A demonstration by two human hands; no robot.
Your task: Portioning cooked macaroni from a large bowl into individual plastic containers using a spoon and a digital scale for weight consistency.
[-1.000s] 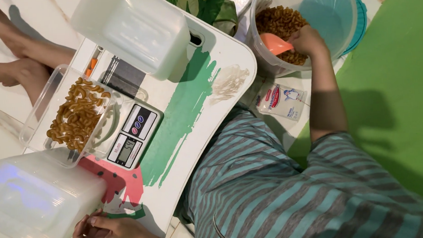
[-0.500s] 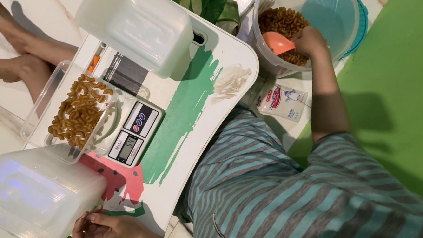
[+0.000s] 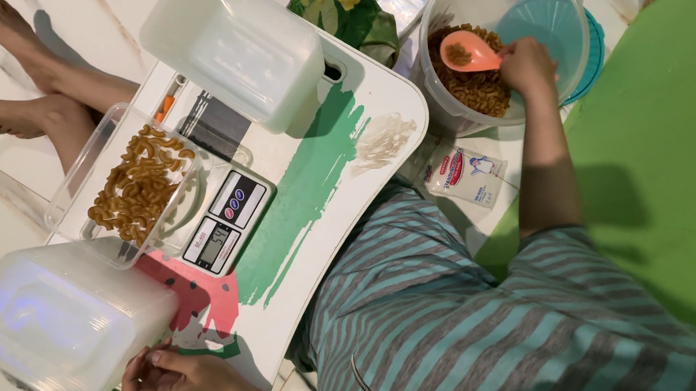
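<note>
Right hand (image 3: 525, 65) closed around the handle of an orange scoop (image 3: 467, 52), held over the big clear tub (image 3: 441, 8) and carrying a small heap of brown curled snack pieces. More of the same pieces piled in the tub bottom (image 3: 474, 94), directly under the scoop. Teal lid or bowl (image 3: 549, 22) tucked inside the tub behind the hand. Tub standing on the floor just beside the far corner of the white lap table (image 3: 375, 99).

Left hand (image 3: 171, 378) at the near end of the table, fingers loosely curled, resting against the bottom edge of a stack of frosted plastic containers (image 3: 61, 318); gripping or merely touching, cannot tell.

On the table: small digital scale (image 3: 226, 222) bearing a clear rectangular box (image 3: 129, 187) partly filled with the brown pieces; 1 more frosted stack (image 3: 233, 51) at the far end, upside down; a scatter of pale shreds (image 3: 383, 140) near the right edge.

On the floor between table and right forearm, a small white sachet (image 3: 467, 175). Bare feet of another person (image 3: 16, 78) beyond the table. Striped garment (image 3: 449, 309) across the lap, green mat (image 3: 663, 147) to the right.
</note>
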